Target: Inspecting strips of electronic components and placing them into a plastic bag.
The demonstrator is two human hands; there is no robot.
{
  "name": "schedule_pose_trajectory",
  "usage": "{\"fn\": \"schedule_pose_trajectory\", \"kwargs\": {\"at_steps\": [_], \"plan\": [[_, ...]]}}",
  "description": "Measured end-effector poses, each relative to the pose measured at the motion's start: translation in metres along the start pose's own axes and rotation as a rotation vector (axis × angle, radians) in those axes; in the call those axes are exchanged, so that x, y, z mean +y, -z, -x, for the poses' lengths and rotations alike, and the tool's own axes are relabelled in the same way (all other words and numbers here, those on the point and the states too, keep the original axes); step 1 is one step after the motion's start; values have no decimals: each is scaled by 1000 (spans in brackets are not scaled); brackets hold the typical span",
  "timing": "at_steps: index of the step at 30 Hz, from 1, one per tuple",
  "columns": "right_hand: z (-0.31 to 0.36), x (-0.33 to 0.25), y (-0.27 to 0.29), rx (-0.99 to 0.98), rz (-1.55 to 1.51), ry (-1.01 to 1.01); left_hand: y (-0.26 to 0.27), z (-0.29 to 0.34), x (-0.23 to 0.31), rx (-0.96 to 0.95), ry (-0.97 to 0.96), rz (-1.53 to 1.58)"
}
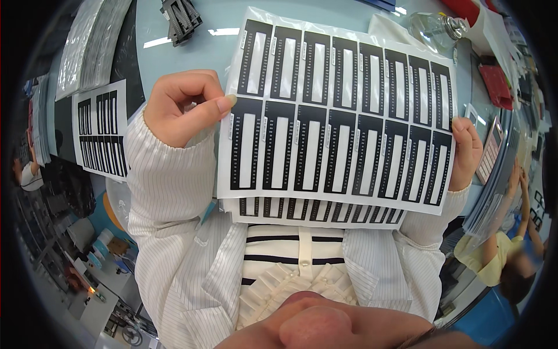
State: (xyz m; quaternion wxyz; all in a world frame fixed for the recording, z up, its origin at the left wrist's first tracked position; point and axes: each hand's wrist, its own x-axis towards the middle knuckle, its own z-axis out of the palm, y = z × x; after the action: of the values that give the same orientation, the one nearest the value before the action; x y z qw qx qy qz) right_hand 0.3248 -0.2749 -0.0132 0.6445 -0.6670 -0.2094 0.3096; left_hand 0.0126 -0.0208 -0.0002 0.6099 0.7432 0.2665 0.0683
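Observation:
Between my hands I hold up a large white sheet (340, 113) carrying two rows of black rectangular labels, each with a pale strip down its middle. My left hand (187, 107) pinches the sheet's left edge between thumb and finger. On the opposite edge, my right hand (465, 148) grips it with curled fingers, partly hidden behind the sheet. Below its lower edge shows part of a second printed sheet (319, 216) of the same kind, close to my chest; what supports it is hidden.
Black strip-like pieces (180, 20) lie on the pale table (186, 55). At left are stacked clear-wrapped sheets (93, 43) and another label sheet (102, 131). A glass bottle with a metal top (439, 26), a red case (495, 86) and a pink calculator (490, 151) are at right. Other people sit farther off.

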Motion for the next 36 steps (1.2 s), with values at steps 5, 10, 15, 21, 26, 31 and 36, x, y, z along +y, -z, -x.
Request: {"fn": "schedule_pose_trajectory", "kwargs": {"at_steps": [5,10,15,21,26,31,36], "plan": [[0,5,-5,-31,-4,17,1,6,-2,2,-24,-58],[0,3,-7,0,25,21,0,4,0,-10,-56,-99],[0,5,-10,-31,80,58,-1,3,-4,-1,-123,-170],[1,9,-6,-106,241,99,2,5,-5,-5,-200,-433],[2,8,-11,-82,305,111,0,1,4,2,-336,-540],[2,5,-16,-50,358,126,-9,-5,6,-150,-624,-689],[1,6,-17,-54,361,127,-15,4,13,-127,-568,-876]]}}
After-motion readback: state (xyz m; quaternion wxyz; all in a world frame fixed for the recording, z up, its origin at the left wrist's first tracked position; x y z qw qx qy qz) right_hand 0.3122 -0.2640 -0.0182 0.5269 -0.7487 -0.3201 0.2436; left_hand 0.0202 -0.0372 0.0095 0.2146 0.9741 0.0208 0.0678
